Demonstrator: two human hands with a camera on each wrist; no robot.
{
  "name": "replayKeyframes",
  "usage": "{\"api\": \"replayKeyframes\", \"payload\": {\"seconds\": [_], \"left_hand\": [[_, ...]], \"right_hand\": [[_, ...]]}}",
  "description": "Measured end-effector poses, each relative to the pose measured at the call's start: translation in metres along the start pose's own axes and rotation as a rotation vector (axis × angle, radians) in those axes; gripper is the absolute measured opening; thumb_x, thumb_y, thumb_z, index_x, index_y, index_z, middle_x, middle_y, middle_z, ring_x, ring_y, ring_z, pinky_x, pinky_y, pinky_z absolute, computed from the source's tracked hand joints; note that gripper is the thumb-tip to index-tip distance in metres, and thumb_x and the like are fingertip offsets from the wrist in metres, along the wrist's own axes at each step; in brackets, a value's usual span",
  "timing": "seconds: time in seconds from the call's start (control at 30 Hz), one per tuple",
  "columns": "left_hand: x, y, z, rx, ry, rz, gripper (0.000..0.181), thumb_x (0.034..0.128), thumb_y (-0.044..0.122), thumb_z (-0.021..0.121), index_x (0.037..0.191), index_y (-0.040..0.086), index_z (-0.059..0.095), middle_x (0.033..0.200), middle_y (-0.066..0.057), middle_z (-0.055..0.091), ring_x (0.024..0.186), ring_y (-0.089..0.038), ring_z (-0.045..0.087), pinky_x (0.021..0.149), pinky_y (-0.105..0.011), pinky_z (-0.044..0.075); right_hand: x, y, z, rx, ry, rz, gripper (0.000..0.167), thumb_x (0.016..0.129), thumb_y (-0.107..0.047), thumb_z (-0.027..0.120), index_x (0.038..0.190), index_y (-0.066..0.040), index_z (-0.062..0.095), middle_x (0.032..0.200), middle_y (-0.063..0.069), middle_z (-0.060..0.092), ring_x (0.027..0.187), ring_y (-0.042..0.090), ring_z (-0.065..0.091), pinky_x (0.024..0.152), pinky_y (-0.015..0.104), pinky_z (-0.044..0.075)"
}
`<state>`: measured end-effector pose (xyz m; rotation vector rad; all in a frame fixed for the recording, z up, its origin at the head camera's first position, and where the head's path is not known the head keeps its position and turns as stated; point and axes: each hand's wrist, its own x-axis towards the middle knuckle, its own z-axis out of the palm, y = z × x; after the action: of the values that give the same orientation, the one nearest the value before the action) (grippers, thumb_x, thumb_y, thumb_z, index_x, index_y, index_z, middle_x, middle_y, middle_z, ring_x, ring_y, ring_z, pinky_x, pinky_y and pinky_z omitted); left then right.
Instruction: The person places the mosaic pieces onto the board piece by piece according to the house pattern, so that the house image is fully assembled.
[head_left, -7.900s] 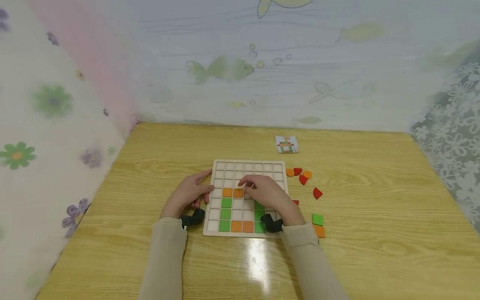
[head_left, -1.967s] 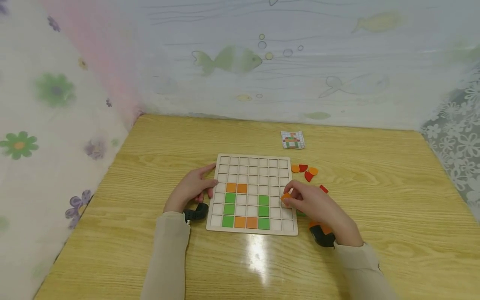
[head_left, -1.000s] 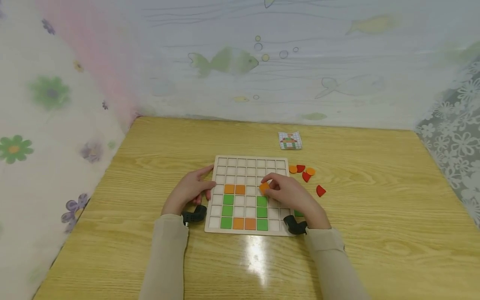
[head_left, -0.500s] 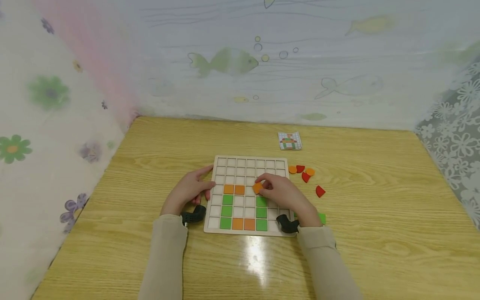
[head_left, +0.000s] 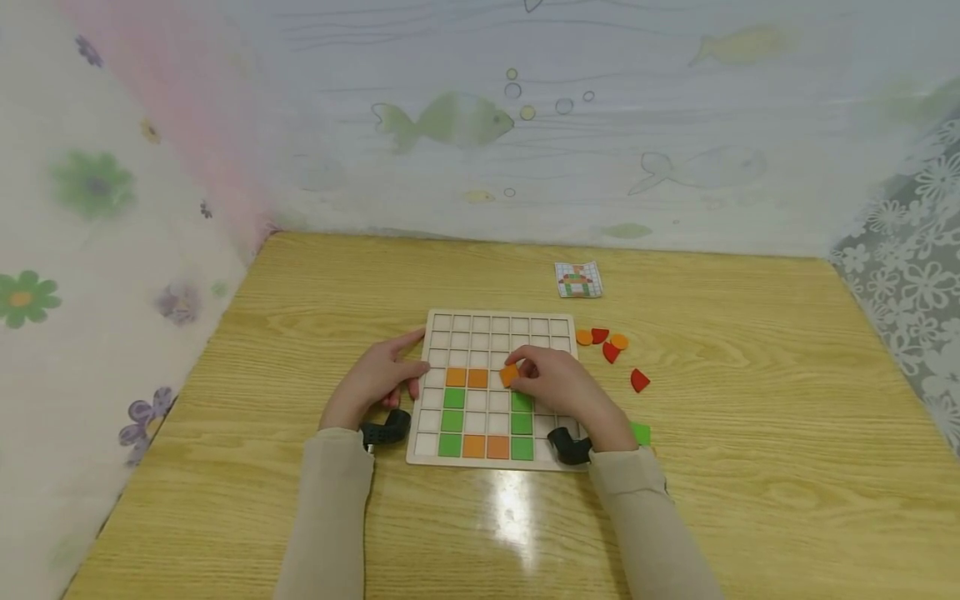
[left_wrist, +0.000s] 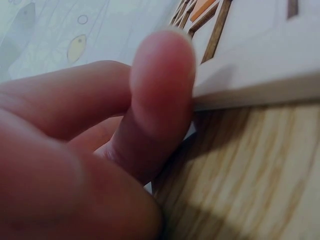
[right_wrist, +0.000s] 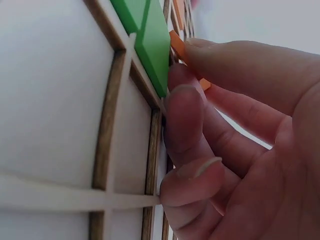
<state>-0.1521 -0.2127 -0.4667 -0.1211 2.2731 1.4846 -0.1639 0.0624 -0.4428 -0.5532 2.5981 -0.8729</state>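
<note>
Over the middle of the wooden grid board (head_left: 476,400), an orange square tile (head_left: 509,376) is pinched at the fingertips of the right hand (head_left: 557,380), lying just to their left. That thumb and forefinger are parted only by the tile; the other fingers are bent (the right wrist view shows them close beside the grid). Being square, the tile has no long axis, but it is turned askew to the grid lines, overlapping column 4 of row 4, counted from the far left corner; whether it touches the board I cannot tell. To its left in that row, and apart from it, lie 2 seated orange tiles (head_left: 477,378). Nearer the person and slightly right is a green square tile (head_left: 521,403). The left hand (head_left: 377,377), farther from the held tile, grips no piece: its thumb rests at the board's left rim, its forefinger stretched toward that edge.
</note>
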Motion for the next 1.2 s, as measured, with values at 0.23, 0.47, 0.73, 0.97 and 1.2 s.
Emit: {"api": "replayKeyframes", "payload": {"seconds": [0.23, 0.47, 0.73, 0.97, 1.2], "left_hand": [[0.001, -0.001, 0.000, 0.010, 0.002, -0.002, 0.057, 0.0861, 0.027, 0.059, 0.137, 0.034, 0.033, 0.061, -0.016, 0.059, 0.034, -0.015, 0.037, 0.035, -0.026, 0.035], [0.001, 0.001, -0.001, 0.004, -0.001, -0.001, 0.058, 0.0857, 0.027, 0.059, 0.137, 0.035, 0.032, 0.061, -0.016, 0.059, 0.034, -0.014, 0.036, 0.035, -0.026, 0.035], [0.001, 0.001, 0.000, 0.009, 0.002, -0.008, 0.057, 0.0857, 0.026, 0.059, 0.136, 0.035, 0.033, 0.062, -0.017, 0.060, 0.034, -0.015, 0.037, 0.034, -0.026, 0.035], [0.001, 0.001, 0.000, 0.000, -0.003, -0.005, 0.058, 0.0859, 0.025, 0.059, 0.137, 0.034, 0.033, 0.062, -0.016, 0.060, 0.034, -0.014, 0.037, 0.034, -0.026, 0.036], [0.001, 0.002, -0.001, -0.006, -0.009, -0.004, 0.059, 0.0859, 0.025, 0.059, 0.137, 0.034, 0.032, 0.062, -0.016, 0.060, 0.033, -0.014, 0.037, 0.034, -0.027, 0.036]], "right_hand": [[0.001, -0.004, 0.003, -0.041, 0.012, 0.002, 0.022, 0.082, -0.025, 0.062, 0.104, -0.018, 0.061, 0.074, -0.007, 0.055, 0.068, 0.012, 0.048, 0.063, 0.027, 0.040], [0.001, -0.008, 0.004, -0.077, 0.027, -0.001, 0.022, 0.082, -0.025, 0.063, 0.102, -0.018, 0.061, 0.075, -0.007, 0.054, 0.068, 0.012, 0.048, 0.063, 0.027, 0.040], [0.001, -0.011, 0.006, -0.113, 0.033, 0.006, 0.022, 0.081, -0.025, 0.065, 0.102, -0.018, 0.061, 0.075, -0.008, 0.054, 0.068, 0.011, 0.048, 0.063, 0.026, 0.041], [0.001, -0.013, 0.008, -0.119, 0.040, 0.008, 0.021, 0.081, -0.023, 0.064, 0.101, -0.019, 0.061, 0.077, -0.009, 0.055, 0.070, 0.011, 0.048, 0.064, 0.026, 0.041], [0.002, -0.013, 0.007, -0.100, 0.030, 0.009, 0.021, 0.081, -0.023, 0.065, 0.101, -0.019, 0.061, 0.075, -0.008, 0.055, 0.068, 0.011, 0.049, 0.062, 0.026, 0.041]]}}
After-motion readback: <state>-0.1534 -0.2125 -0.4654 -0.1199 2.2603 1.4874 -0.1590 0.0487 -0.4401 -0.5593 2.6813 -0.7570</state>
